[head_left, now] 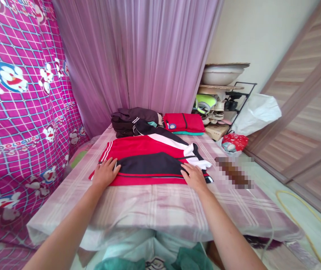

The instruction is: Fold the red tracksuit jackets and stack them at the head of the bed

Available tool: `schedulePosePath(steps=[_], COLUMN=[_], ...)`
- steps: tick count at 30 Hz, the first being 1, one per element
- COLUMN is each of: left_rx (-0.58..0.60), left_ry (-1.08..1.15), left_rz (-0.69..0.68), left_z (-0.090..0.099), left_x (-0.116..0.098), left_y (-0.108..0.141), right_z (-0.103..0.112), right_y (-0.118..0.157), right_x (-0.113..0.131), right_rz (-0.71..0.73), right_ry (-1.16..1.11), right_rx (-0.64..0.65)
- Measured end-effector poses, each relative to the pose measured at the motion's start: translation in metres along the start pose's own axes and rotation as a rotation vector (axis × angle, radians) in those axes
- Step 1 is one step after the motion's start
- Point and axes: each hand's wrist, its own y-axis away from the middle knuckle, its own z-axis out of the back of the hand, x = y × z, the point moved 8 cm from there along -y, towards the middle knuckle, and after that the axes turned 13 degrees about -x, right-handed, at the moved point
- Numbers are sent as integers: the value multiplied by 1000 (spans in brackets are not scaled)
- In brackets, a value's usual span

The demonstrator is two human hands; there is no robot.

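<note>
A red, black and white jacket (149,164) lies spread out on the table, with a dark panel folded lengthwise across its front part. My left hand (105,173) rests flat near its left end, fingers spread over the red and dark cloth. On the right, by the white collar (192,153), my right hand (194,176) lies on the dark panel with its fingers stretched out. A dark sleeve (160,131) with white stripes reaches back from the jacket towards the other clothes.
At the table's (154,210) back are a dark pile of clothes (132,122) and a folded red garment (184,122). A pixelated brown object (233,172) sits at the right. Beyond stand a shoe rack (246,99) and a white bag (261,110). A patterned pink curtain (22,123) hangs left.
</note>
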Motion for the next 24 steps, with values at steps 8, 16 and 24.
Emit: schedulePosePath(steps=[8, 16, 24], left_rx=[20, -59, 49], left_ry=[-16, 2, 71], left_rz=[-10, -15, -241], left_z=[0, 15, -9], left_x=[0, -14, -99], left_y=[0, -11, -12], right_z=[10, -9, -80], right_y=[-7, -71, -63], right_x=[8, 113, 164], right_rz=[-20, 153, 250], right_ry=[32, -117, -149], right_rx=[-10, 158, 518])
